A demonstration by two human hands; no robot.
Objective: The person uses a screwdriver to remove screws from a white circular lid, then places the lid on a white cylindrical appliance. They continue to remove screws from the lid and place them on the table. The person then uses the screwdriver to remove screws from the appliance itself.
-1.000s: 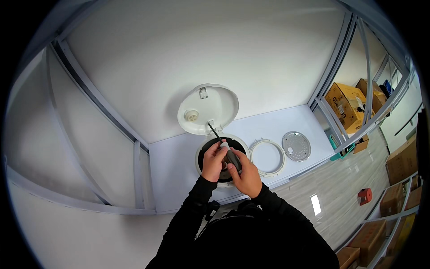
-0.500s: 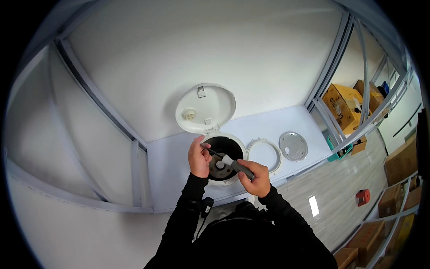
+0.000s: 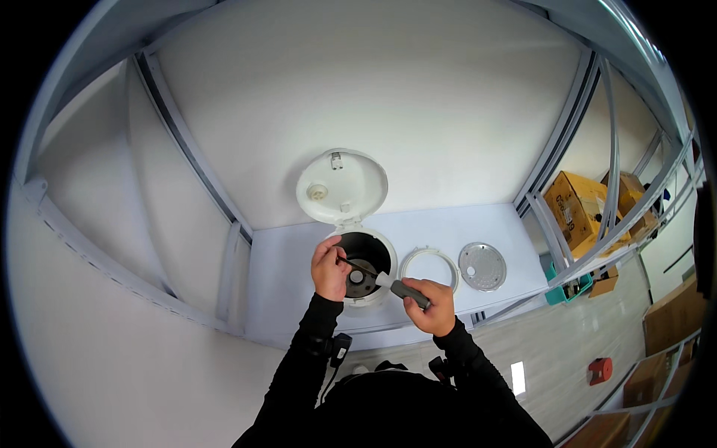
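Observation:
A white rice cooker [image 3: 391, 254] stands with its lid [image 3: 358, 183] raised against the wall, its dark inside and round heating plate showing. My right hand [image 3: 435, 305] grips the grey handle of a screwdriver [image 3: 409, 293]. The dark shaft slants across the cooker's opening, its tip close to the fingers of my left hand [image 3: 328, 270]. That hand is at the cooker's left rim with its fingers pinched; what they hold, if anything, is too small to make out. To the right lie a white ring [image 3: 452, 268] and a round metal plate with holes [image 3: 482, 266].
The cooker and loose parts are on a white table [image 3: 284, 276] set against a white wall. Grey metal frame posts [image 3: 556, 123] rise at both sides. Beyond the right post are cardboard boxes [image 3: 571, 213] and a teal basket [image 3: 556, 293]. A red object [image 3: 600, 370] is on the floor.
The view has shifted slightly. The screwdriver's handle has drawn a little to the right of the cooker's opening with my right hand. My left hand stays by the screwdriver's tip.

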